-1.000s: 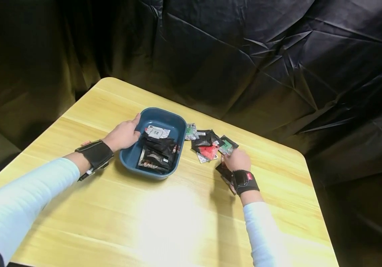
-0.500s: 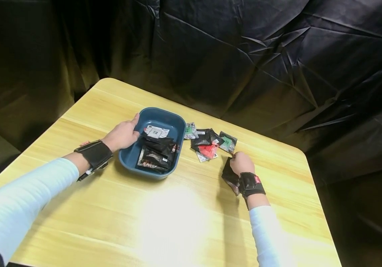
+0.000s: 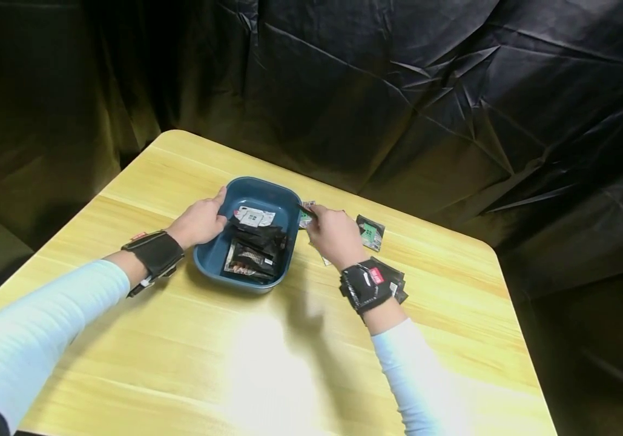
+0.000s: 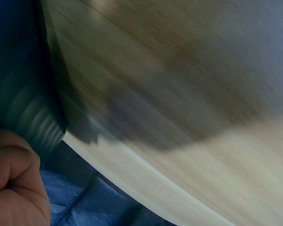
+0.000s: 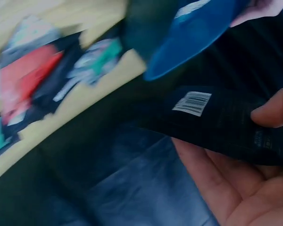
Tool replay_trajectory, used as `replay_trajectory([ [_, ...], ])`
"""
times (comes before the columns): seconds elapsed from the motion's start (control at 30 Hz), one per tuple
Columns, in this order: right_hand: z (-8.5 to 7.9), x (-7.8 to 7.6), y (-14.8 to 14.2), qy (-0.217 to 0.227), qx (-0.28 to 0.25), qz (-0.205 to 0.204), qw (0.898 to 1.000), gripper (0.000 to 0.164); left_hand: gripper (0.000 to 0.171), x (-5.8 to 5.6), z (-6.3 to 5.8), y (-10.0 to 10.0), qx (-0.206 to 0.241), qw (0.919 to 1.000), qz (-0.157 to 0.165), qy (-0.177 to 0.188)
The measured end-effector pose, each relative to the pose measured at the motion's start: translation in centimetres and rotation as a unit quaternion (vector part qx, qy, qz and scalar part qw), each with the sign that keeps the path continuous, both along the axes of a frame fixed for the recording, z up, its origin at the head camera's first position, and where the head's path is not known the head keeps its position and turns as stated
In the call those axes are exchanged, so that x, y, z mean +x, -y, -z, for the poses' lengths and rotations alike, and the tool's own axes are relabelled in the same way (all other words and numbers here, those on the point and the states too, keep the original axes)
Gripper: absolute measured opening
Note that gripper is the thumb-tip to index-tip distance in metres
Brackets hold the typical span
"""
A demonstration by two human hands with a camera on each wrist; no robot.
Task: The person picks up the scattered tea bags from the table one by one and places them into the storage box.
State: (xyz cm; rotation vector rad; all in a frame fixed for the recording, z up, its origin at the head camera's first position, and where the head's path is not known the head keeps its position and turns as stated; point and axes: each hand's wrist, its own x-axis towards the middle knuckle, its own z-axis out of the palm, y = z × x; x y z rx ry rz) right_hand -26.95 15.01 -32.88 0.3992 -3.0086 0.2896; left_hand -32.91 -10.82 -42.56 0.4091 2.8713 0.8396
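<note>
A blue plastic tub (image 3: 207, 257) stands on the table, several sachets (image 3: 259, 242) lying in it, mostly black with one white. My left hand (image 3: 198, 222) grips the tub's left rim; the left wrist view has its curled fingers (image 4: 16, 167) against the ribbed outer wall. Close to the right rim, my right hand (image 3: 337, 237) pinches a flat black sachet (image 5: 226, 125) between thumb and fingers, its barcode facing the wrist camera. Below that hand in the head view, a loose pile of sachets is mostly hidden; the right wrist view shows a red sachet (image 5: 28, 77) among them.
A green-labelled sachet (image 3: 372, 234) lies right of the pile. Several black sachets (image 3: 398, 284) peek out beside the right wristband. The wooden table (image 3: 180, 345) has rounded far corners, and a dark curtain (image 3: 344, 91) hangs behind it.
My right hand has picked up a black sachet from the near-right group and carried it left and up to the tub's right rim. The left hand stays on the tub.
</note>
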Motion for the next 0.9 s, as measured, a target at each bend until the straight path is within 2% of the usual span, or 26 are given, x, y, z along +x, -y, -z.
replay_trajectory([
  [0.1,-0.4,0.0,1.9,-0.012,0.002,-0.023,1.000,0.030,0.071,0.0,0.1,0.0,0.003,1.0000,0.006,-0.006],
  [0.27,0.0,0.1,3.7,0.000,-0.004,-0.074,0.997,0.038,0.071,0.1,0.1,0.0,0.008,0.9999,0.011,-0.010],
  [0.4,0.8,0.4,3.9,0.033,-0.008,-0.126,0.991,0.062,0.070,0.1,0.0,0.2,0.007,0.9998,0.013,-0.016],
  [0.47,1.2,0.6,3.0,0.047,-0.013,-0.132,0.990,0.070,0.070,0.2,0.1,0.2,0.006,0.9998,0.014,-0.015],
  [0.53,1.5,0.9,1.2,0.061,-0.018,-0.115,0.991,0.064,0.071,0.1,0.1,0.2,0.005,0.9998,0.013,-0.013],
  [0.67,2.8,1.2,-5.3,0.112,0.000,-0.031,0.993,0.048,0.072,0.1,0.2,0.1,0.006,0.9998,0.015,-0.010],
  [0.77,4.7,1.7,-10.5,0.190,0.036,0.045,0.980,0.062,0.072,0.1,0.2,0.2,0.007,0.9998,0.016,-0.008],
  [0.83,6.4,2.2,-13.1,0.234,0.054,0.075,0.968,0.072,0.072,0.1,0.1,0.2,0.008,0.9998,0.015,-0.006],
  [0.9,7.8,2.6,-14.8,0.259,0.053,0.093,0.960,0.079,0.072,0.1,0.2,0.3,0.008,0.9999,0.012,-0.003],
])
